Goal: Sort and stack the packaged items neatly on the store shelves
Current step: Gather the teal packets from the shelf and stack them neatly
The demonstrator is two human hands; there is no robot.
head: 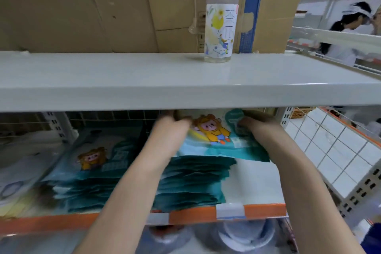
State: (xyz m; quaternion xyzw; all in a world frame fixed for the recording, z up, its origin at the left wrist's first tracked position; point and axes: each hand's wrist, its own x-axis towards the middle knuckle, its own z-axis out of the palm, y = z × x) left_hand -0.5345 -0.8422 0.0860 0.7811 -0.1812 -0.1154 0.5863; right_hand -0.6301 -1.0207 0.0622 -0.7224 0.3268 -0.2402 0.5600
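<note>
Now my left hand (172,128) and right hand (255,125) hold the top packet (212,134) over the stack (191,181). Next I lay it flat toward twelve o'clock.

Teal packets (216,140) bear an orange cartoon; shelf edge (261,210) orange.

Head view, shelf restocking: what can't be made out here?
- Fingertips of the left hand and right hand: hidden under the white upper shelf board, so each grip on the top teal cartoon-print packet is unclear.
- Packet text: motion-blurred.
- Pale packages at far left: blurred and cut off by the frame edge.
- Items under the orange-edged lower shelf: blurred, partly hidden by the forearms.
</note>
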